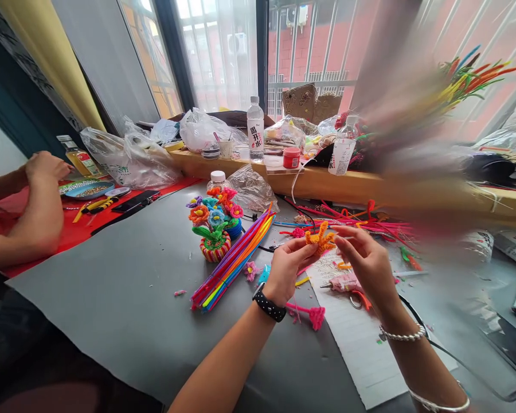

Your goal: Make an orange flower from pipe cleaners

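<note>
My left hand, with a black dotted watch band at the wrist, is closed on an orange pipe-cleaner flower whose curled petals point up and outward. At its right side, the thumb and index finger of my right hand pinch the petal edge; their exact contact is hard to see. Below my hands lie a pink pipe-cleaner piece and a pink glue gun on a white sheet. A bundle of coloured pipe cleaners rests to the left, beside a small pot of pipe-cleaner flowers.
A wooden ledge behind the grey table carries a water bottle, a red jar and plastic bags. Loose pink pipe cleaners lie before it. Another person's arm rests at the left. The right side is blurred.
</note>
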